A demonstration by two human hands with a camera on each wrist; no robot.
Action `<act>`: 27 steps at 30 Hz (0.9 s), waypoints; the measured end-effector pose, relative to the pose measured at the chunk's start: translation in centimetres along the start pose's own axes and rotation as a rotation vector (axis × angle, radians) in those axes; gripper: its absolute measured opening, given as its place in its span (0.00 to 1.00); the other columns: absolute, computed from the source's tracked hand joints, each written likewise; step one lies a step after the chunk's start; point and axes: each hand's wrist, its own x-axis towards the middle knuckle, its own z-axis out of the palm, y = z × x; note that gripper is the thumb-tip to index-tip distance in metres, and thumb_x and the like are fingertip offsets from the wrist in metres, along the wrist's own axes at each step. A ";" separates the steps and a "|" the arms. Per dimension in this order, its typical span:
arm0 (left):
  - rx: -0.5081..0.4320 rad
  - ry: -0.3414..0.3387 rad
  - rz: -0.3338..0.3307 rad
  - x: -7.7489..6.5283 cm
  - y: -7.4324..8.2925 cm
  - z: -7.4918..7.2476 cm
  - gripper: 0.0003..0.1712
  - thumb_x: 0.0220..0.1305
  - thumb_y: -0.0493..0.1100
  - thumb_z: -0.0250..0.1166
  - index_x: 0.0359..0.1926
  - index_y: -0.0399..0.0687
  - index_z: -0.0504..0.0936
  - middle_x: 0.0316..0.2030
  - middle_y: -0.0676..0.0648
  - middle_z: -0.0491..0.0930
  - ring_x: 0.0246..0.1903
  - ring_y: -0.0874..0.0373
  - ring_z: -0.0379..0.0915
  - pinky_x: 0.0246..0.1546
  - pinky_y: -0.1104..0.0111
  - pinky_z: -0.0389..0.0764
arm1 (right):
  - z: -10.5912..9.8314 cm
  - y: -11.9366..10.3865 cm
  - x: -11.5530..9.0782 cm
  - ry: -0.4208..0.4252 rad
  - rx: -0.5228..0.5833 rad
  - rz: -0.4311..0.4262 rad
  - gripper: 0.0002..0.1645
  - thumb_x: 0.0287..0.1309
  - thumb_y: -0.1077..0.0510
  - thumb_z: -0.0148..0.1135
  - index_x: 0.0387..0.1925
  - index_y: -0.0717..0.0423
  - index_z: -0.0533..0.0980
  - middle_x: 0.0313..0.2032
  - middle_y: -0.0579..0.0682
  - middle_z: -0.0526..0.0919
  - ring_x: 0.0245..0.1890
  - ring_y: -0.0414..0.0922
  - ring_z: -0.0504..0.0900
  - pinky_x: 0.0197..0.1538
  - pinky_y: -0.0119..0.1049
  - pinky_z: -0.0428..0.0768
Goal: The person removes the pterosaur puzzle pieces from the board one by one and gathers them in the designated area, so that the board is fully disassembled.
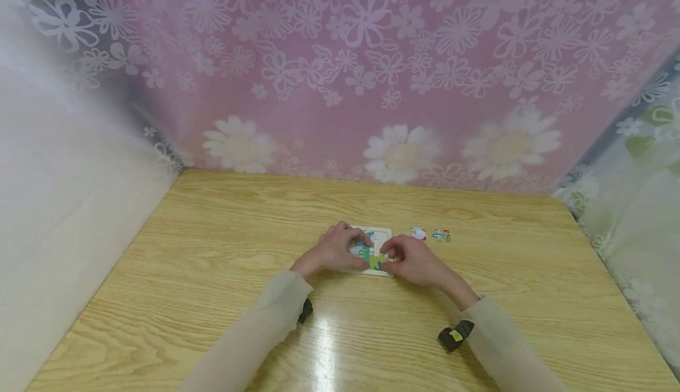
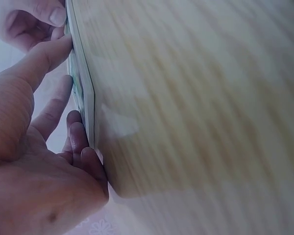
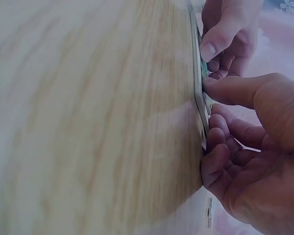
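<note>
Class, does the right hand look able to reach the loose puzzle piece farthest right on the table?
Probably yes: the right hand is close by, at the board, and that piece lies uncovered on the table, with nothing between them.

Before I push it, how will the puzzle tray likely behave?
The puzzle tray is probably stiff: its edge looks straight. Thin and lying flat, it seems unlikely to roll or tip. The table looks glossy, so the tray might slide.

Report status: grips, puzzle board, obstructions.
Left grip and right grip touching puzzle board. Partly filled. Two loose pieces to its right; no obstruction seen.
</note>
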 end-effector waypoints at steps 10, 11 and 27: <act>-0.007 0.004 -0.016 -0.1 0.3 -0.1 0.23 0.58 0.52 0.75 0.55 0.62 0.83 0.57 0.46 0.70 0.55 0.49 0.62 0.62 0.50 0.63 | 0.2 0.1 0.0 0.018 0.087 0.010 0.13 0.57 0.61 0.73 0.43 0.57 0.79 0.35 0.49 0.81 0.31 0.42 0.73 0.35 0.31 0.72; -0.007 0.004 -0.016 -0.1 0.3 -0.1 0.23 0.58 0.52 0.75 0.55 0.62 0.83 0.57 0.46 0.70 0.55 0.49 0.62 0.62 0.49 0.63 | 0.2 0.2 -0.1 0.022 0.093 0.001 0.13 0.58 0.61 0.72 0.43 0.57 0.79 0.35 0.49 0.82 0.31 0.41 0.74 0.35 0.31 0.72; -0.013 0.005 -0.011 0.0 0.2 0.1 0.21 0.59 0.52 0.76 0.53 0.63 0.83 0.57 0.48 0.70 0.54 0.50 0.62 0.63 0.49 0.63 | -1.1 1.9 -1.3 0.103 0.261 0.035 0.09 0.67 0.62 0.65 0.48 0.58 0.80 0.40 0.55 0.86 0.39 0.44 0.82 0.40 0.31 0.80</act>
